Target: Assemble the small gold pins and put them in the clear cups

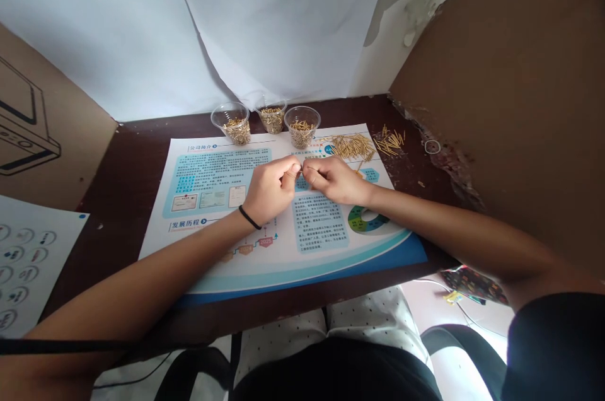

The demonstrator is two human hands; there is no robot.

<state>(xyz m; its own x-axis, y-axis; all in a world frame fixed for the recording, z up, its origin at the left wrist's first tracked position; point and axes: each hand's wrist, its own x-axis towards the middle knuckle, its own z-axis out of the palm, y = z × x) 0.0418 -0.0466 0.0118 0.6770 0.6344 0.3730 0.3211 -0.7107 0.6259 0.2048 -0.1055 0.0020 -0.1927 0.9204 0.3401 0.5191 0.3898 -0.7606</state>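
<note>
My left hand (270, 186) and my right hand (331, 179) meet over the middle of a printed poster (227, 199) on a dark table (127, 180). Both hands are pinched, fingertips touching around a tiny thin object, probably a brass pin (301, 169), too small to make out. A black band circles my left wrist. A loose pile of brass pins (352, 145) lies on the poster just beyond my right hand, with a smaller scatter of pins (390, 141) to its right.
Three clear plastic cups (231, 123) (272, 117) (302, 127) holding brass pins stand at the poster's far edge. Cardboard walls (510, 104) flank both sides, and white paper (283, 29) hangs behind. A small ring (432, 146) lies at the right.
</note>
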